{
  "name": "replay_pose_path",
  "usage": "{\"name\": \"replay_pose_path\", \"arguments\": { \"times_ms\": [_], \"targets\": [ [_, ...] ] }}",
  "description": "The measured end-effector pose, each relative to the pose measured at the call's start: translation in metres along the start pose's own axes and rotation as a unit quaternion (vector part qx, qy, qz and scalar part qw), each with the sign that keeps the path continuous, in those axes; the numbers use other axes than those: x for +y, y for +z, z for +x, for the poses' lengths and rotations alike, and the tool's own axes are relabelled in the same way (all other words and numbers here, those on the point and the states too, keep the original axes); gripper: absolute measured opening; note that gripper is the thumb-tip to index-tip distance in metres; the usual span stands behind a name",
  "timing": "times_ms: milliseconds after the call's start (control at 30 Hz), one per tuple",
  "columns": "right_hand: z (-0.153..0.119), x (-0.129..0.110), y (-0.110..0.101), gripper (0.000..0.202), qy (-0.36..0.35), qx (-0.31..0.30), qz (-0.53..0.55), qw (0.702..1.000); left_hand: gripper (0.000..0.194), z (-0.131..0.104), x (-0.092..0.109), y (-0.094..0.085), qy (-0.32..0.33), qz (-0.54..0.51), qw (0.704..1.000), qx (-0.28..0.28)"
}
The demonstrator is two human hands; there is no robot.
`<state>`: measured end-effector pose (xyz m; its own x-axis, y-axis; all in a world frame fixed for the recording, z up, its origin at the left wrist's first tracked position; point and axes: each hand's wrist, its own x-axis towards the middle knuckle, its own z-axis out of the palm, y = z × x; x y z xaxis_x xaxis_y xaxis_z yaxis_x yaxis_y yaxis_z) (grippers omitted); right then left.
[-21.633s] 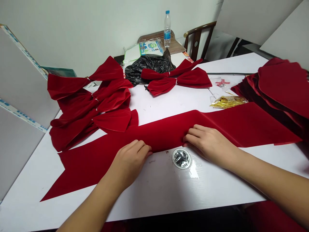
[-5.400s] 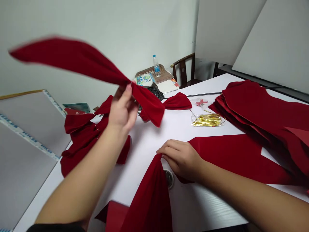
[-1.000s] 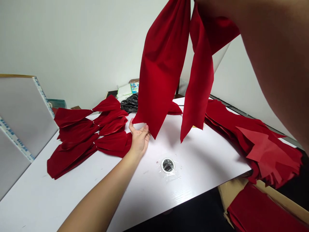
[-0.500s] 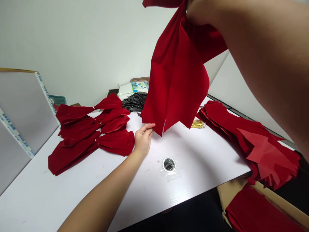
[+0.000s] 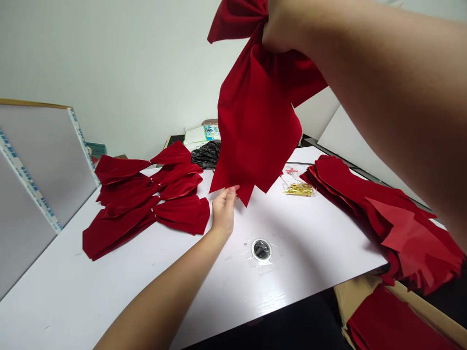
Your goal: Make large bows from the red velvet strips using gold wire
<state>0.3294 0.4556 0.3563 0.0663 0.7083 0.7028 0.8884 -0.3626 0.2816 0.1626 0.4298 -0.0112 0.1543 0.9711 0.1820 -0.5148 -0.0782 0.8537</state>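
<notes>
A red fabric bow [image 5: 257, 114] hangs over the table, its long pointed tails reaching down almost to the tabletop. At the top of the view my right hand [image 5: 284, 26] is closed around its gathered middle; those fingertips are hidden. Lower down, my left hand [image 5: 223, 209] pinches the bottom of one tail between thumb and fingers. To the left lie several gathered red fabric loops [image 5: 178, 216], each cinched at its waist with a thin shiny tie. Gold twist ties [image 5: 299, 189] rest on the table to the right of the bow.
A stack of flat red fabric strips [image 5: 339, 180] overhangs the right edge of the white table [image 5: 175, 291]. Below it stands a cardboard box [image 5: 350, 291] holding more red fabric. A cable grommet [image 5: 261, 250] is taped near the front. Behind lies a black plastic bag [image 5: 207, 154].
My right hand and the bow have come slightly down and left in view, showing more of the upper loop. My left hand keeps to the tail end. The whole scene has shifted slightly right.
</notes>
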Motion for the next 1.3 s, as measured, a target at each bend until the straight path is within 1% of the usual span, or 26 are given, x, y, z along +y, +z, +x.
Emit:
{"name": "replay_pose_path", "arguments": {
  "times_ms": [133, 267, 367, 467, 533, 767, 833, 1033, 1167, 1300],
  "targets": [
    [-0.002, -0.012, -0.002, 0.038, 0.018, -0.014, -0.003, 1.0, 0.041, 0.005, 0.001, -0.001, -0.026, -0.015, 0.999, 0.011],
    [0.0, -0.013, 0.0, 0.034, 0.01, -0.024, -0.006, 1.0, 0.047, 0.009, 0.006, -0.004, -0.023, -0.035, 0.999, -0.001],
    [-0.001, -0.014, 0.002, 0.037, 0.002, -0.033, 0.003, 0.999, 0.049, 0.012, 0.007, -0.008, -0.019, -0.034, 0.999, -0.008],
    [-0.005, -0.016, 0.006, 0.047, 0.008, -0.041, 0.013, 0.999, 0.046, 0.014, 0.005, -0.01, -0.014, -0.022, 1.0, -0.013],
    [-0.008, -0.018, 0.009, 0.051, 0.012, -0.047, 0.018, 0.999, 0.043, 0.012, 0.004, -0.01, -0.015, -0.011, 1.0, -0.024],
    [-0.011, -0.022, 0.02, 0.045, 0.005, -0.057, 0.037, 0.998, 0.042, 0.001, 0.006, -0.003, -0.006, 0.035, 0.997, -0.072],
    [-0.011, -0.023, 0.021, 0.044, 0.005, -0.055, 0.034, 0.998, 0.039, 0.0, 0.006, -0.003, 0.006, 0.053, 0.996, -0.071],
    [-0.015, -0.026, 0.025, 0.043, -0.004, -0.059, 0.027, 0.998, 0.032, 0.004, 0.002, -0.008, 0.037, 0.093, 0.994, -0.044],
    [-0.017, -0.02, 0.03, 0.039, 0.008, -0.062, 0.019, 0.998, 0.03, 0.005, -0.001, -0.01, 0.034, 0.101, 0.994, -0.04],
    [-0.009, 0.003, 0.041, 0.037, 0.03, -0.053, 0.01, 0.998, 0.029, 0.002, 0.001, -0.005, 0.013, 0.089, 0.995, -0.044]
  ]
}}
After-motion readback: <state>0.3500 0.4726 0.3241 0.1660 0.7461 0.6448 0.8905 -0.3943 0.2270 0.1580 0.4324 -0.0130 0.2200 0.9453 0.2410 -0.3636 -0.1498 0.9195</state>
